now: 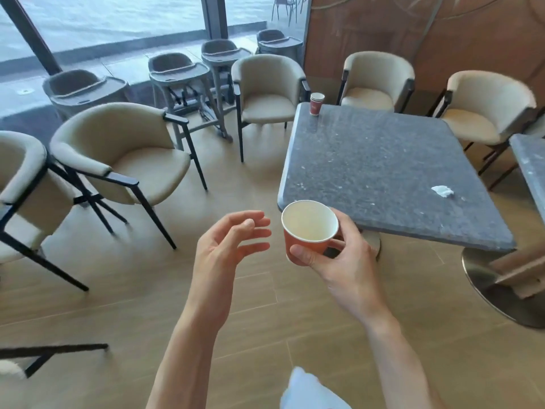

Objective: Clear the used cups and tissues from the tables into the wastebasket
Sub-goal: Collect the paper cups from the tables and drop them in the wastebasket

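Beige armchairs [124, 160] and grey high chairs [182, 75] stand on wooden floor [265, 305].

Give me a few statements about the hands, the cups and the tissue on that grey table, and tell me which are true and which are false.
1. The right hand holds an orange paper cup. True.
2. The left hand grips a tissue. False: it is open and holds nothing.
3. A crumpled tissue lies on the grey table. True.
4. The red cup on the table's far corner lies on its side. False: it stands upright.
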Motion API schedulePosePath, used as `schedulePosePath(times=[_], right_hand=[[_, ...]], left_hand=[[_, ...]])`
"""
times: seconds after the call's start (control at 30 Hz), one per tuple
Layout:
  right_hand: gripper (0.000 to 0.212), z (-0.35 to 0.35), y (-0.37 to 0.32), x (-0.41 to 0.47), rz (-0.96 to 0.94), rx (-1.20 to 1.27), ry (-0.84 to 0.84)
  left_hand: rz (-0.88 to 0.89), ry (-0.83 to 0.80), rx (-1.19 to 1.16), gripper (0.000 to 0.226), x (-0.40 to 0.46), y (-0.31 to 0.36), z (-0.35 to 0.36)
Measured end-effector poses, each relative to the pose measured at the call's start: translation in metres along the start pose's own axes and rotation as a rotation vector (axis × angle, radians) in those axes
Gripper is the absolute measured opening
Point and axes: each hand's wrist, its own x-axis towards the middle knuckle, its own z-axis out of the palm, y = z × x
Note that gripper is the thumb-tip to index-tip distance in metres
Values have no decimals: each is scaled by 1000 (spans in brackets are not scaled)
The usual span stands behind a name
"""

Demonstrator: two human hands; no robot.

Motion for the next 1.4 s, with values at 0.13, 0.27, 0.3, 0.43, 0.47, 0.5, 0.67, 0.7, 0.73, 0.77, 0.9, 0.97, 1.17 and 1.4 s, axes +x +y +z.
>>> schedulePosePath(times=[0.13,0.27,0.3,0.43,0.47,0.5,0.67,0.7,0.73,0.77,0.9,0.97,1.17,1.4], right_hand=[[84,30,17,75,18,-2,-19],[86,66,28,158,20,49,-19],[85,75,30,181,7,61,-22],[86,104,28,281,-31,95,-28],[86,109,26,306,-32,105,-25],[86,116,27,332,-29,113,-20],[85,143,40,406,0,130,-3],[84,150,45,419,17,125,-2],[83,156,52,433,36,122,6],[82,162,58,446,53,120,20],[81,188,80,506,110,117,74],[78,202,86,539,123,107,124],[83,246,77,648,168,91,291],[71,271,86,728,239,7,400]], left_hand=[[-33,22,7,30,73,-6,-11],[-6,67,29,28,156,1,-23],[2,74,41,28,179,6,-24],[47,95,52,31,269,33,-25],[65,108,46,31,290,39,-26],[71,121,44,31,313,42,-29],[27,166,14,30,392,34,-41],[14,164,15,31,410,31,-41],[2,155,22,32,429,28,-42],[-9,139,32,32,449,25,-44],[-34,71,43,26,537,17,-52],[-48,22,48,27,584,16,-56],[-68,-151,71,27,725,46,-62],[-139,-284,51,23,836,46,-45]])
